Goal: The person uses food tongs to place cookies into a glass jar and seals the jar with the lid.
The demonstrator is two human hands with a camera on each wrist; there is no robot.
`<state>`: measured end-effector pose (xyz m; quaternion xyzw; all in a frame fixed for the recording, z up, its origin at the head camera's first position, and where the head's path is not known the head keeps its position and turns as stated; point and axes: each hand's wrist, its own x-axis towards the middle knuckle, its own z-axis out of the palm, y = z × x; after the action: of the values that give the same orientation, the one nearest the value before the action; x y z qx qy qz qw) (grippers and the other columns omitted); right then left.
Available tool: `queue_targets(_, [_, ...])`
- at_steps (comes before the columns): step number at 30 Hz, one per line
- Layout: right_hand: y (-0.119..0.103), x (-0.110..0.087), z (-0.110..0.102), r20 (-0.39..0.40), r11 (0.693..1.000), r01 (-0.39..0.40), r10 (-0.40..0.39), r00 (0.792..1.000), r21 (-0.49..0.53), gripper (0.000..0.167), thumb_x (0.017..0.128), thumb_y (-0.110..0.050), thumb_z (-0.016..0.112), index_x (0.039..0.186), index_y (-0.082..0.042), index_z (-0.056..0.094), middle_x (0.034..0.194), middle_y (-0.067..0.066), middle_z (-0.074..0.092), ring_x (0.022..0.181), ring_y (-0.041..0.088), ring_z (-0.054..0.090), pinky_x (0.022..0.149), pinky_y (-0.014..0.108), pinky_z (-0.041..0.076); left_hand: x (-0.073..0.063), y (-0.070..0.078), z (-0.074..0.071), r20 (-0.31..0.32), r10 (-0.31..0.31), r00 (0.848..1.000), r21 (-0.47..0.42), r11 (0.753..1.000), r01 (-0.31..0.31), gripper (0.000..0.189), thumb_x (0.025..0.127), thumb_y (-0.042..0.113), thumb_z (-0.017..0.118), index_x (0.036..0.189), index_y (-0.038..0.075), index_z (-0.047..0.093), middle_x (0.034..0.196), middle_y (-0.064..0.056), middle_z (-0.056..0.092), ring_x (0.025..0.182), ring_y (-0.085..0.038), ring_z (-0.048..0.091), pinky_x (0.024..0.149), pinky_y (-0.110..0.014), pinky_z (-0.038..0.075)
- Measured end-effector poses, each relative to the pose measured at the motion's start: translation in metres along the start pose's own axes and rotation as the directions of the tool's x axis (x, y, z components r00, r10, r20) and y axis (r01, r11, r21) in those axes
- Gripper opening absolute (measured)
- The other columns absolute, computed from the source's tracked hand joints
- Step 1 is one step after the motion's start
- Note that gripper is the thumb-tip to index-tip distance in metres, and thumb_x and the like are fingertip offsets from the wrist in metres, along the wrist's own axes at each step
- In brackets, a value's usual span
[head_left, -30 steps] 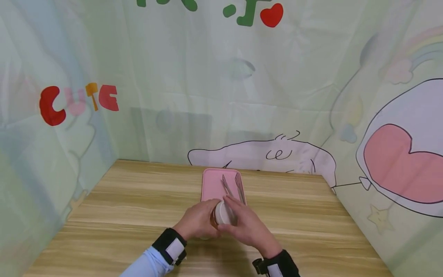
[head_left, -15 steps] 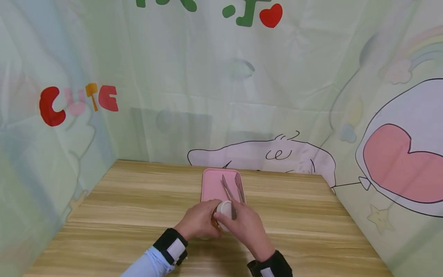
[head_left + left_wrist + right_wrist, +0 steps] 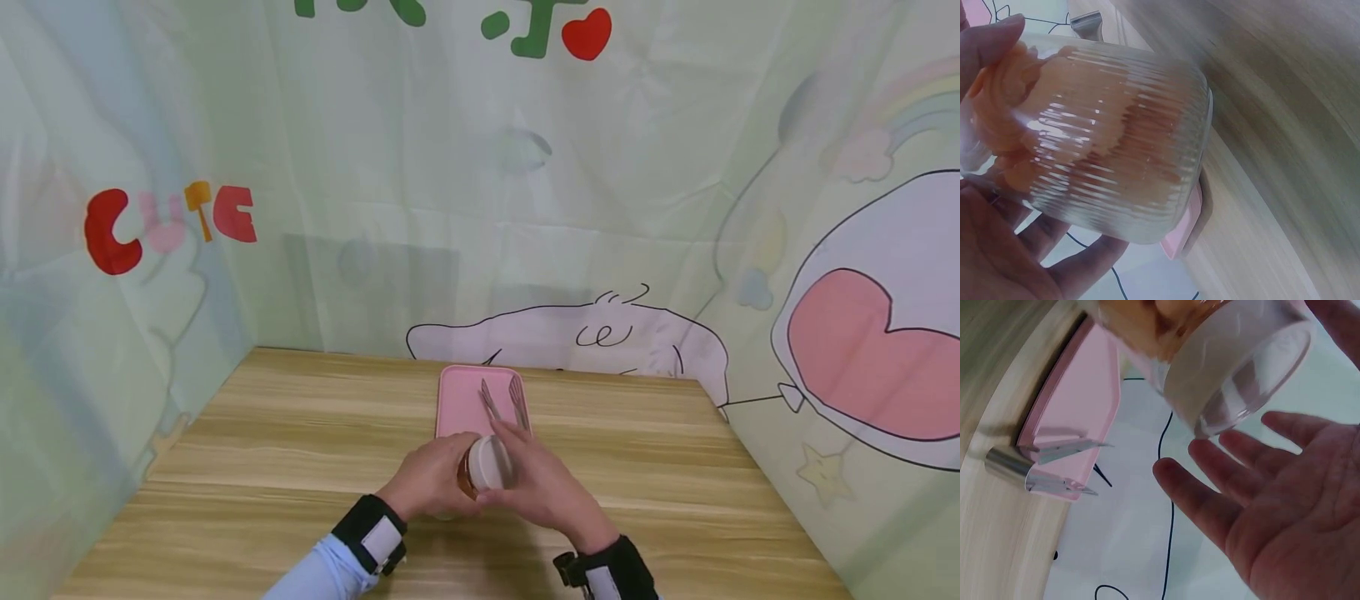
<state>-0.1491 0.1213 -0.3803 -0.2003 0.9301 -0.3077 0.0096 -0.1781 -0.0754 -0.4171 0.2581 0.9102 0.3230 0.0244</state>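
Note:
My left hand (image 3: 429, 477) grips a ribbed glass jar (image 3: 1110, 131) with orange contents, holding it tilted above the table. At its end sits a whitish lid (image 3: 491, 463), turned towards my right hand (image 3: 553, 490). In the right wrist view that hand's fingers are spread and nearly straight, their fingertips (image 3: 1169, 469) right by the rim of the lid. Beyond the hands lies a pink tray (image 3: 459, 400), with metal tongs (image 3: 1007, 467) over its right side; their two arms show in the head view.
The wooden table (image 3: 300, 433) runs back to a printed cloth wall (image 3: 375, 200), with cloth also on both sides. The tray lies near the table's far edge, partly hidden by the hands.
My right hand turned inward over the lid half a second ago, and is now turned back outward. The left hand has kept the jar in nearly the same place.

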Motion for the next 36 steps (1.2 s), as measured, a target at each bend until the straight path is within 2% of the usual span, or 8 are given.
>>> queue_targets(4, [0.002, 0.0, 0.0, 0.022, 0.999, 0.037, -0.037, 0.999, -0.009, 0.093, 0.077, -0.03, 0.091, 0.155, -0.006, 0.047, 0.159, 0.022, 0.045, 0.138, 0.043, 0.052, 0.108, 0.06, 0.048, 0.0, 0.001, 0.0, 0.001, -0.007, 1.0, 0.007, 1.0, 0.007, 0.077, 0.065, 0.031, 0.096, 0.132, 0.019, 0.06, 0.123, 0.003, 0.07, 0.109, -0.016, 0.065, 0.097, -0.044, 0.058])
queue_targets(11, [-0.001, 0.0, 0.001, 0.023, 0.999, -0.052, 0.052, 0.998, 0.009, 0.084, 0.084, -0.039, 0.085, 0.153, -0.008, 0.05, 0.149, 0.02, 0.057, 0.121, 0.031, 0.061, 0.095, 0.052, 0.055, 0.0, 0.001, 0.0, 0.005, -0.007, 1.0, -0.014, 1.0, 0.008, 0.077, 0.063, 0.026, 0.098, 0.13, 0.022, 0.061, 0.122, 0.005, 0.07, 0.108, -0.015, 0.065, 0.096, -0.044, 0.058])
queue_targets(17, [-0.006, 0.002, 0.007, -0.063, 0.988, -0.153, 0.151, 0.986, -0.027, 0.067, 0.088, -0.054, 0.077, 0.13, -0.003, 0.067, 0.108, 0.012, 0.073, 0.093, 0.021, 0.065, 0.075, 0.041, 0.055, 0.001, 0.0, 0.001, 0.006, 0.0, 1.0, -0.02, 1.0, 0.0, 0.075, 0.062, 0.026, 0.099, 0.128, 0.023, 0.062, 0.118, 0.008, 0.071, 0.102, -0.01, 0.064, 0.09, -0.038, 0.058])
queue_targets(22, [-0.013, 0.002, 0.014, -0.122, 0.954, -0.273, 0.259, 0.958, -0.122, 0.064, 0.089, -0.068, 0.067, 0.107, -0.006, 0.069, 0.076, 0.003, 0.063, 0.067, 0.015, 0.055, 0.055, 0.03, 0.041, 0.002, -0.001, 0.001, 0.018, -0.016, 1.0, -0.046, 0.999, 0.017, 0.071, 0.063, 0.026, 0.099, 0.124, 0.025, 0.063, 0.111, 0.011, 0.069, 0.089, -0.006, 0.059, 0.078, -0.029, 0.053])
queue_targets(25, [-0.015, 0.003, 0.015, -0.13, 0.938, -0.309, 0.291, 0.948, -0.156, 0.074, 0.09, -0.072, 0.062, 0.116, -0.003, 0.069, 0.084, 0.007, 0.069, 0.072, 0.018, 0.061, 0.057, 0.032, 0.046, 0.002, 0.0, 0.001, 0.017, -0.016, 1.0, -0.047, 0.999, 0.016, 0.071, 0.064, 0.026, 0.099, 0.124, 0.025, 0.063, 0.112, 0.01, 0.07, 0.09, -0.006, 0.059, 0.08, -0.029, 0.054])
queue_targets(28, [-0.012, 0.003, 0.013, -0.132, 0.96, -0.261, 0.247, 0.96, -0.105, 0.082, 0.091, -0.067, 0.065, 0.138, 0.0, 0.061, 0.116, 0.021, 0.073, 0.098, 0.031, 0.071, 0.076, 0.047, 0.058, 0.001, 0.0, 0.001, 0.008, -0.008, 1.0, -0.036, 0.999, 0.008, 0.074, 0.063, 0.027, 0.099, 0.127, 0.024, 0.063, 0.117, 0.009, 0.071, 0.097, -0.009, 0.062, 0.086, -0.035, 0.056])
queue_targets(31, [-0.007, 0.003, 0.009, -0.106, 0.991, -0.135, 0.132, 0.986, -0.018, 0.085, 0.09, -0.055, 0.074, 0.154, -0.007, 0.047, 0.147, 0.025, 0.058, 0.131, 0.042, 0.06, 0.102, 0.06, 0.052, -0.001, 0.0, 0.0, 0.0, -0.007, 1.0, -0.015, 1.0, 0.007, 0.077, 0.062, 0.029, 0.099, 0.129, 0.023, 0.062, 0.12, 0.007, 0.071, 0.104, -0.011, 0.064, 0.091, -0.039, 0.057])
queue_targets(36, [0.0, 0.001, 0.005, -0.014, 0.998, 0.049, -0.049, 0.999, 0.026, 0.088, 0.082, -0.036, 0.088, 0.154, -0.007, 0.048, 0.155, 0.021, 0.05, 0.139, 0.042, 0.052, 0.109, 0.061, 0.047, -0.001, 0.001, -0.001, 0.0, -0.015, 1.0, 0.007, 1.0, 0.015, 0.082, 0.064, 0.033, 0.097, 0.135, 0.019, 0.059, 0.122, 0.004, 0.07, 0.107, -0.014, 0.064, 0.093, -0.041, 0.057])
